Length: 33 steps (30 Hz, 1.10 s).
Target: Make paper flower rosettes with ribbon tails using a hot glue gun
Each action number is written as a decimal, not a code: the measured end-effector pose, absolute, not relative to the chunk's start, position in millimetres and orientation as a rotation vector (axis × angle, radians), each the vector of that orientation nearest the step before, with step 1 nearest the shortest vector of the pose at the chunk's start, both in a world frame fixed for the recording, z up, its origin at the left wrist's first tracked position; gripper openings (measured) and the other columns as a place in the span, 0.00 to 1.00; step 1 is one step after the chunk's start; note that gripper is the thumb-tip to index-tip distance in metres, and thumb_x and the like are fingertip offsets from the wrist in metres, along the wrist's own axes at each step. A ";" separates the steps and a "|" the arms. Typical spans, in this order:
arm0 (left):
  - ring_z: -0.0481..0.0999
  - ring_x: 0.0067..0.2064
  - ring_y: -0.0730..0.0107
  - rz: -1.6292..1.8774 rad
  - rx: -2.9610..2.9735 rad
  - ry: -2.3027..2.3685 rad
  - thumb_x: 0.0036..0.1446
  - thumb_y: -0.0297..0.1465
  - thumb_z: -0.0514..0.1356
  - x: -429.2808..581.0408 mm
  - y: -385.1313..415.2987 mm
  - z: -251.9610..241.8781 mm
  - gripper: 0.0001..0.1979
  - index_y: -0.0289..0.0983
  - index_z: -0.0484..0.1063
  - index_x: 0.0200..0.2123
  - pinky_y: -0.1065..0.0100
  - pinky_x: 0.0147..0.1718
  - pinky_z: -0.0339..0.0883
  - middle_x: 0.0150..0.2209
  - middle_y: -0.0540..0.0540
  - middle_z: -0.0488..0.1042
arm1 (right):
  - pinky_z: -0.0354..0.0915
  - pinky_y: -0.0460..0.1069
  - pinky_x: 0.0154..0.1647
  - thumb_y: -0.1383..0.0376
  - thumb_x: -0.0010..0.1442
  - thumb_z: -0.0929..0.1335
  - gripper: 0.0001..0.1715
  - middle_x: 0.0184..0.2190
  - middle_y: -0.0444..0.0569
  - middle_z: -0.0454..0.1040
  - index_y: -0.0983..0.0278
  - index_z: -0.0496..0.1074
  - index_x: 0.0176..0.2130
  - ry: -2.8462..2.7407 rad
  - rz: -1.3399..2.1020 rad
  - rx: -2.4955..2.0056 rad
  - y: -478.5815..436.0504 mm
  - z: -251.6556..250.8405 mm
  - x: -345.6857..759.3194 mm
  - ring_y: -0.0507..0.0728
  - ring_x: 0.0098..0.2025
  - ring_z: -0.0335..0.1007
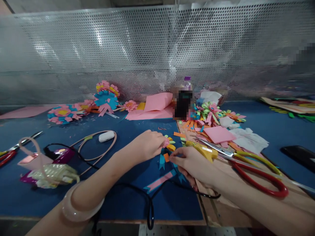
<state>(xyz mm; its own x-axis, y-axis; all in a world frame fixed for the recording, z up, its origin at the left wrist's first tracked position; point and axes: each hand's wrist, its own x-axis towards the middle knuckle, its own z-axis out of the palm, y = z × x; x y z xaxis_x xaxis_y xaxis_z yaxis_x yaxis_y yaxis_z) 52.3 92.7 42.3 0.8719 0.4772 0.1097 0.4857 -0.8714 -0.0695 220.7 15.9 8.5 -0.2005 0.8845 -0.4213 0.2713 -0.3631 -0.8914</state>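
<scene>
My left hand (150,144) is closed around the edge of a small paper flower (169,142) with pink, yellow and green petals. Blue paper tails (161,161) hang below the flower. My right hand (188,160) comes in from the right, its fingertips pinching a small orange paper piece (166,158) just under the flower. Behind the right hand lies a yellow glue gun (203,150). A pink and blue paper strip (161,181) rests on the blue table below both hands.
Large scissors (261,178) with red and yellow handles lie at right, beside pink paper squares (219,134) and crumpled tissue (251,141). Black cable (151,209) loops across the front. Finished paper flowers (62,113) stand at back left, before a perforated metal panel (147,49).
</scene>
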 end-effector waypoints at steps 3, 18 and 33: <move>0.72 0.31 0.66 -0.144 -2.958 -0.737 0.58 0.28 0.53 52.4 91.0 39.9 0.07 0.36 0.70 0.31 0.66 0.30 0.58 0.29 0.48 0.73 | 0.56 0.42 0.03 0.61 0.59 0.62 0.08 0.09 0.32 0.57 0.62 0.66 0.37 -1.314 1.606 -1.570 15.2 3.8 219.5 0.49 0.07 0.55; 0.73 0.39 0.64 -0.441 -2.923 -0.813 0.59 0.25 0.50 39.0 76.9 8.5 0.08 0.34 0.69 0.34 0.64 0.36 0.60 0.35 0.43 0.76 | 0.49 0.40 0.02 0.65 0.59 0.62 0.07 0.07 0.33 0.57 0.65 0.68 0.34 -1.245 1.576 -1.617 21.1 -3.6 216.9 0.48 0.04 0.51; 0.74 0.40 0.62 -0.933 -2.911 -1.316 0.54 0.25 0.55 38.9 72.8 18.0 0.05 0.37 0.70 0.33 0.61 0.41 0.63 0.36 0.46 0.76 | 0.59 0.42 0.10 0.61 0.57 0.65 0.07 0.21 0.38 0.65 0.63 0.67 0.32 -1.418 1.253 -1.463 19.4 3.0 217.2 0.46 0.11 0.59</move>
<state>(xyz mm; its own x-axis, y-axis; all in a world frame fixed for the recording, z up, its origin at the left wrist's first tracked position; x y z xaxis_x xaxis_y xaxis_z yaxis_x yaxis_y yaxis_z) 38.9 72.8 18.0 0.5339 0.7379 0.4130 0.6340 -0.6725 0.3819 217.2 19.4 3.0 -0.0837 0.9850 -0.1509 0.2711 -0.1232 -0.9546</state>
